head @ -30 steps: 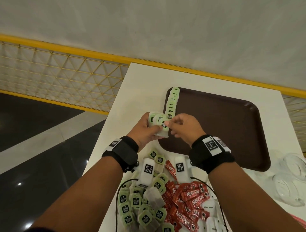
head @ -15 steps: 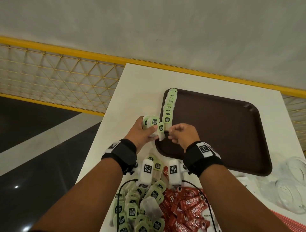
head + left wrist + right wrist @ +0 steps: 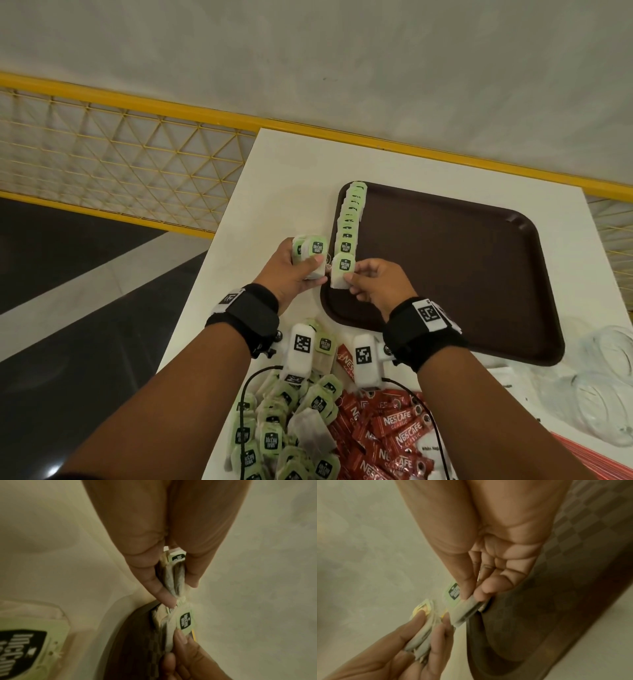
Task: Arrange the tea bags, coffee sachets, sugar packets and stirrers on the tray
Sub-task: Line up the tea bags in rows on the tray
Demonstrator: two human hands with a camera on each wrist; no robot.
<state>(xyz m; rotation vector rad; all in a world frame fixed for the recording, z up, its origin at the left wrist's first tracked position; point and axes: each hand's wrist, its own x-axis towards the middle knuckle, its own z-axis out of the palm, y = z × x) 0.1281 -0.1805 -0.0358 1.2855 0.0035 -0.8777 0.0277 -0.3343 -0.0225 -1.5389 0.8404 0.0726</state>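
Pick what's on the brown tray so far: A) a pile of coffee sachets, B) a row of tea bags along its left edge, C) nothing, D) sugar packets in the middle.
B: a row of tea bags runs down the left edge of the tray, and the right hand pinches one more tea bag at the row's near end.

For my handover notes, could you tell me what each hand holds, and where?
Left hand grips a small stack of tea bags by its sides; right hand pinches one tea bag at its lower edge.
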